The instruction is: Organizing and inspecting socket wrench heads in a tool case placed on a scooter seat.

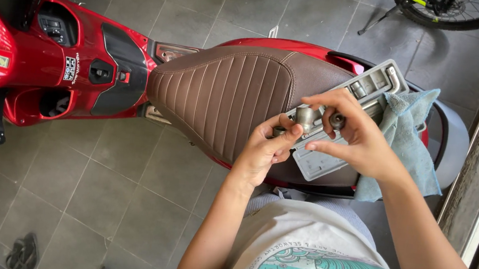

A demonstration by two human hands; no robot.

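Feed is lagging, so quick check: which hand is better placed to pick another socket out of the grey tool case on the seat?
Probably the right hand: it hovers directly over the grey tool case, pinching a socket. The left hand sits at the case's near edge, gripping another socket.

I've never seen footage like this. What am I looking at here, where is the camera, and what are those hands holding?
There is no machine here: a person works with two bare hands, and the one camera sits on their head, looking down over their chest. Below is a red scooter with a brown ribbed seat, parked on grey floor tiles. On the back of the seat lies a grey plastic socket tray beside a blue cloth. The left hand pinches a small metal socket over the tray. The right hand grips a metal tool piece, apparently with a socket on it; its exact kind is hard to tell. A bicycle wheel shows at the top right.
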